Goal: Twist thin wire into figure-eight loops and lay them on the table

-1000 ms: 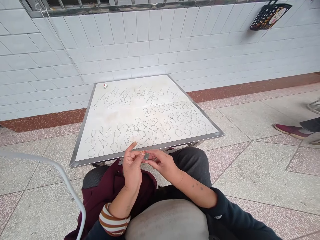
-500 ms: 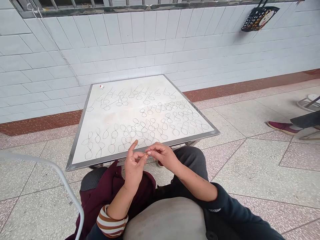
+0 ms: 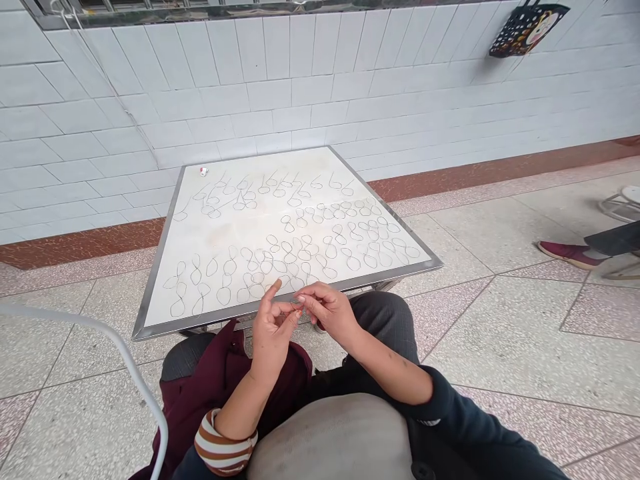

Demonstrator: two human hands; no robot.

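Observation:
Over the table's near edge, my left hand and my right hand meet fingertip to fingertip. The left thumb and a finger pinch while its index finger points up. Thumb and index finger of the right hand are pressed together at the same spot. Between them is what looks like a thin wire, mostly hidden by the fingers. Beyond the hands, thin dark wire loops, many in figure-eight shapes, lie across the white tabletop. Farther back are several single wire loops with straight tails.
A small red-and-white object sits at the table's far left corner. The metal table rim runs just past my knees. A grey curved tube rises at left. Another person's shoe and a stool are at right.
Both hands have shifted very slightly to the right, still pinching together. The view has moved a little; the loops on the table look unchanged.

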